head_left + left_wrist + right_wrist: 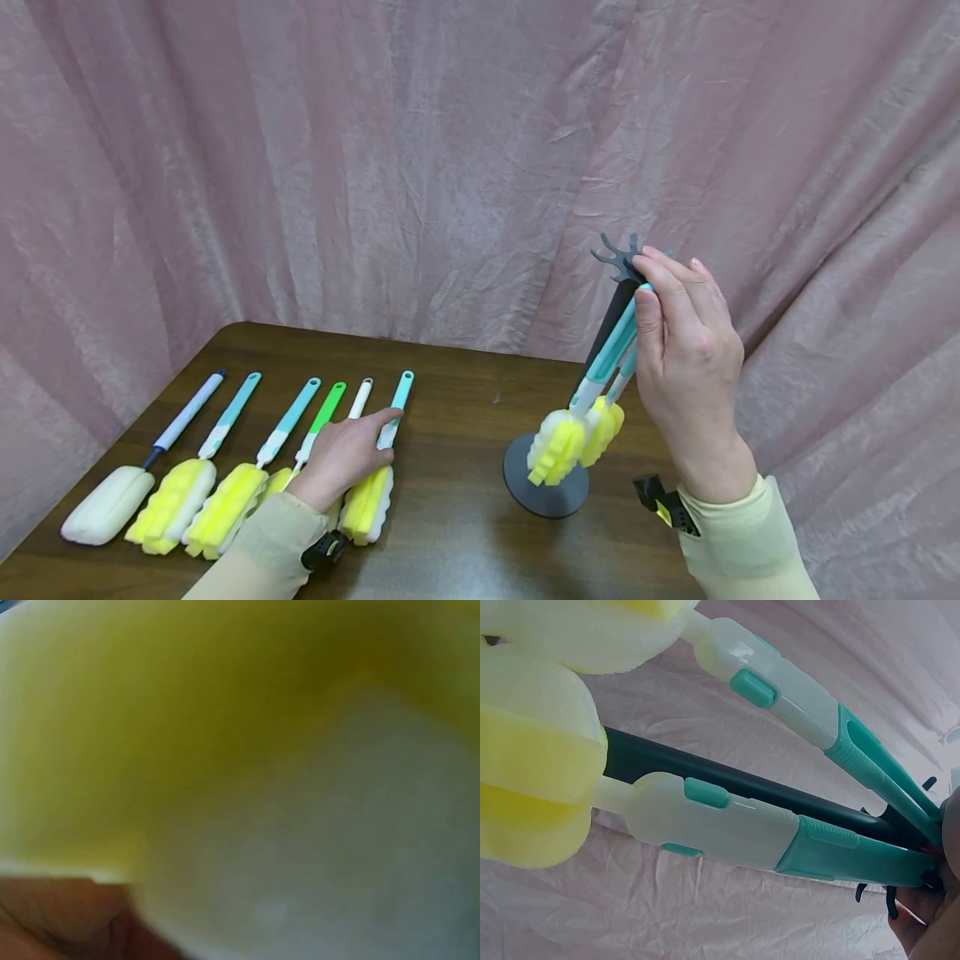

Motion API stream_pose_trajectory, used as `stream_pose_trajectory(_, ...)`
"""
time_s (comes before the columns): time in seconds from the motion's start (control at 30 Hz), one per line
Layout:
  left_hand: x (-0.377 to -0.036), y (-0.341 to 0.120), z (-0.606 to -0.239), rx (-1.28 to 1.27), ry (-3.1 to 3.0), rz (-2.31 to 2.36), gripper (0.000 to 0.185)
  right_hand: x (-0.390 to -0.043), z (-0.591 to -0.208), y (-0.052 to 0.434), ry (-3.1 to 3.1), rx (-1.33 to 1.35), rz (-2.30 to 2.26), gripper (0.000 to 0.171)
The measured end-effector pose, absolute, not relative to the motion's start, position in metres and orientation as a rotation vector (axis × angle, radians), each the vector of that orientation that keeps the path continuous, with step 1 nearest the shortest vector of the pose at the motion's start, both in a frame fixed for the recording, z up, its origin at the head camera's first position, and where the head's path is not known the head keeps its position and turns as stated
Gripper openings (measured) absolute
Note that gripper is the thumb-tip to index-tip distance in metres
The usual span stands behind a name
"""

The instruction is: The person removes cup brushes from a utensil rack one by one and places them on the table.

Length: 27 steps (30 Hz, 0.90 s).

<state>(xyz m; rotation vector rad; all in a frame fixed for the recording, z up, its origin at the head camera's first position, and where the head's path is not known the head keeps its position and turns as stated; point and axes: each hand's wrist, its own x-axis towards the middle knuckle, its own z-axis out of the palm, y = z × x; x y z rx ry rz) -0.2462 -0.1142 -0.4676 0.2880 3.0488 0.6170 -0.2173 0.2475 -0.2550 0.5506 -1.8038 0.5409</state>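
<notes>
tipping is the risk: a teal brush handle (617, 342) is pinched by the right hand (686, 350) at the stand's hooks (618, 252); a sideways pull could topple the stand (545, 486), while the left hand (341, 458) rests flat, fingers straight, on a lying brush (375, 475)

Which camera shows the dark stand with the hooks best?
The head view: the stand shows whole, from its round base to the hooks by the right hand. The right wrist view shows only its dark pole between two hanging sponge brushes. The left wrist view is a blur.

pale yellow sleeves (731, 533), blk wrist straps w/ cams (660, 500)
</notes>
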Motion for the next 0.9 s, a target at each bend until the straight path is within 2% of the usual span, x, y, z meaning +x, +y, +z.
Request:
stream_pose_trajectory(0.23, -0.2461, -0.1155, -0.468, 0.295, 3.045, 0.575, 0.054, -0.2171, -0.2551, 0.2478, -1.807, 0.55, 0.535, 0.037)
stream_pose_trajectory(0.9, -0.2486, -0.1164, -0.4683, 0.278, 3.033, 0.498, 0.05, -0.2167, -0.2549, 0.2468, -1.804, 0.552, 0.549, 0.038)
